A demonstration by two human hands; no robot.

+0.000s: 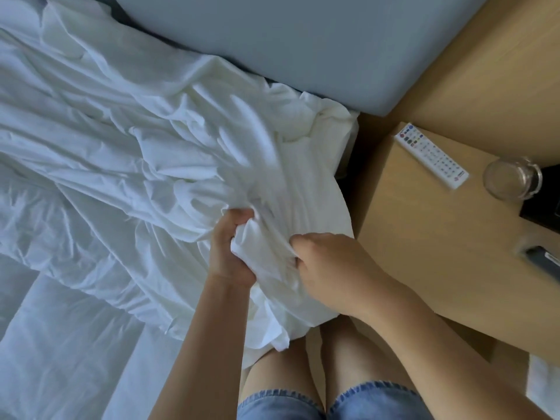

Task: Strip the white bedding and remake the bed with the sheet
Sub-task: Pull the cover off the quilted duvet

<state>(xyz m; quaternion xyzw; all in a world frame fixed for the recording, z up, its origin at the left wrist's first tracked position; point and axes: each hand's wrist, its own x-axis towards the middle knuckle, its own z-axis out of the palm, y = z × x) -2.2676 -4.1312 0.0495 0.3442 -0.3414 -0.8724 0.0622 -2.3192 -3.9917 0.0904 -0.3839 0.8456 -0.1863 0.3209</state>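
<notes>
Gripping bunched crumpled white cotton sheet [169, 147] at the bed's right edge: left hand [231, 247] and right hand [328, 268] both fisted in fabric, close together. Light wooden nightstand [424, 237] just beside; narrow gap between.

Bare forearms [424, 322] run back from left hand [230, 250] and right hand [327, 262], uncovered to frame edge. Below the hands: bare thighs [357, 353], then blue denim shorts [372, 403], mid-wash, hems raw and frayed with pale loose threads.
</notes>
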